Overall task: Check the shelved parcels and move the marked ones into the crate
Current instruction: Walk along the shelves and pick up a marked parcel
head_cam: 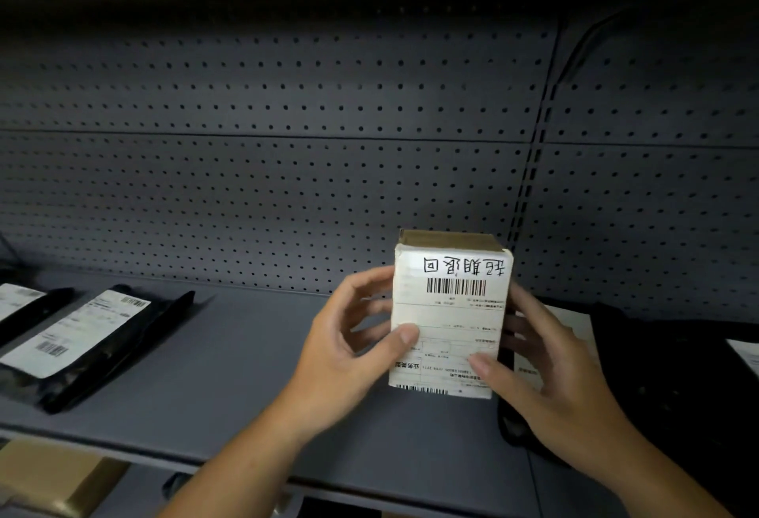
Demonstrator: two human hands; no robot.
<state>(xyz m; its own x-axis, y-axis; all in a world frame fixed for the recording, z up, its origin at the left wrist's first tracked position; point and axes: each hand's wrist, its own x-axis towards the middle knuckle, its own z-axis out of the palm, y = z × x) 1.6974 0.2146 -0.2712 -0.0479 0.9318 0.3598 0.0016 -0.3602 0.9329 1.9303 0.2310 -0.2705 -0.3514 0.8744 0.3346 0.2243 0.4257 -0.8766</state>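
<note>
Small brown cardboard box (449,324) with a white shipping label, held upright over the grey metal shelf (230,361), in front of the perforated grey back panel (263,172). Grip of the left hand (349,353) clamped on the box's left side, thumb on the label. Grip of the right hand (550,378) clamped on the right side, thumb on the label's lower part. Black handwritten characters along the label's top edge read upside down. A black plastic mailer bag (123,347) lies flat at shelf left; a second black bag (677,374) lies at shelf right.

A parcel storeroom: grey pegboard-backed shelving (230,374), black labelled mailer bags (94,347), barcoded shipping labels.
</note>
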